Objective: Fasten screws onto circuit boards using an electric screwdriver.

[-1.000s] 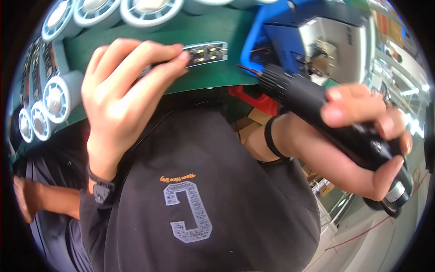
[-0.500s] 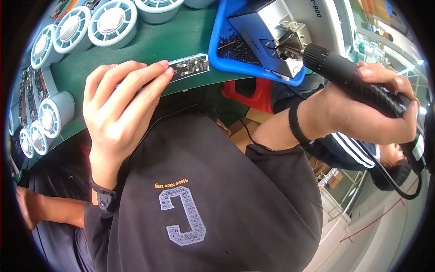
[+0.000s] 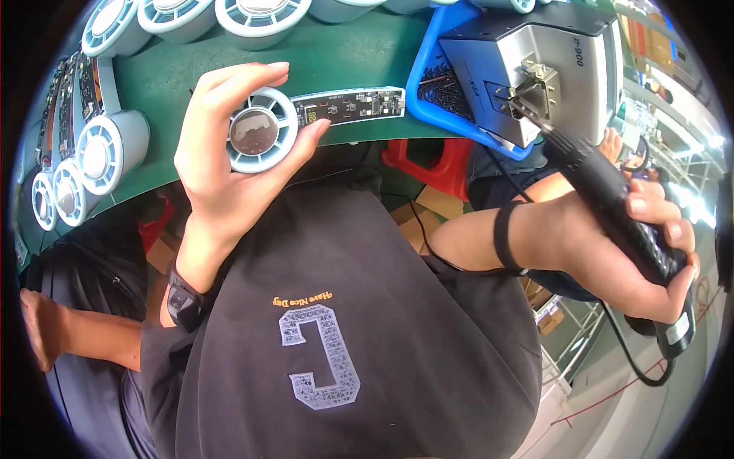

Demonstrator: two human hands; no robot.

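Observation:
My left hand is curled around the round, spoked head of a light-blue handheld fan body, thumb on the near side and fingers on the far side. Its centre disc is shiny and dark. The fan's handle points right over the green table, with a black circuit board exposed along it. My right hand grips a black electric screwdriver by its thick body. The screwdriver's tip is at the front mechanism of a silver screw feeder; whether a screw sits on the tip is too small to tell.
A blue tray holds the feeder and many small dark screws. More fan bodies line the green table's far and left sides. A red stool stands below its edge. Other people sit close on both sides.
My left hand has turned and shifted right, so the fan's round head now shows inside its grip. The screwdriver has tilted more steeply and my right hand has moved lower, its tip still at the feeder.

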